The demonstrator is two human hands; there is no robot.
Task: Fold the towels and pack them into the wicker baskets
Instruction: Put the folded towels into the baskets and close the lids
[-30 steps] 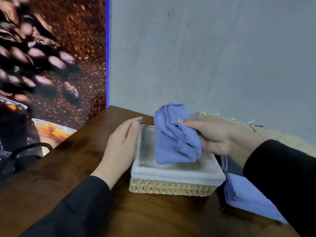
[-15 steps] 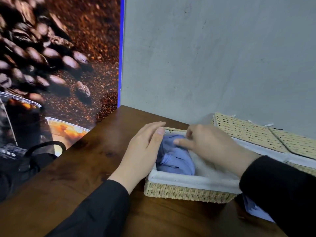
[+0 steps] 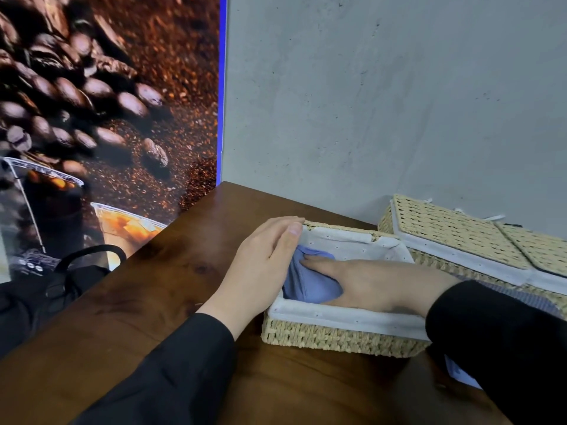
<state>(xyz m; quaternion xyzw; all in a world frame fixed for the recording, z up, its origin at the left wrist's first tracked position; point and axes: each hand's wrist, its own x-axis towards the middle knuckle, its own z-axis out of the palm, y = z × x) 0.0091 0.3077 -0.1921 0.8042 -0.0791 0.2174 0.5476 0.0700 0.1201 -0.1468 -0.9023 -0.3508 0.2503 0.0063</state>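
A folded blue towel [image 3: 306,282] lies in the left end of an open wicker basket [image 3: 331,335] with a white cloth lining. My right hand [image 3: 368,283] lies flat inside the basket, its straight fingers pressing down on the towel. My left hand [image 3: 260,259] rests flat against the basket's left rim, fingers straight. Another blue towel [image 3: 460,374] shows as a small corner on the table under my right sleeve.
A second wicker basket [image 3: 454,237] with closed woven lids stands behind and to the right, against the grey wall. The brown wooden table [image 3: 138,302] extends left and toward me. A black bag [image 3: 46,289] sits beyond the table's left edge.
My right hand lowered the towel from above the basket into its left end and flattened onto it. My left hand stayed at the rim.
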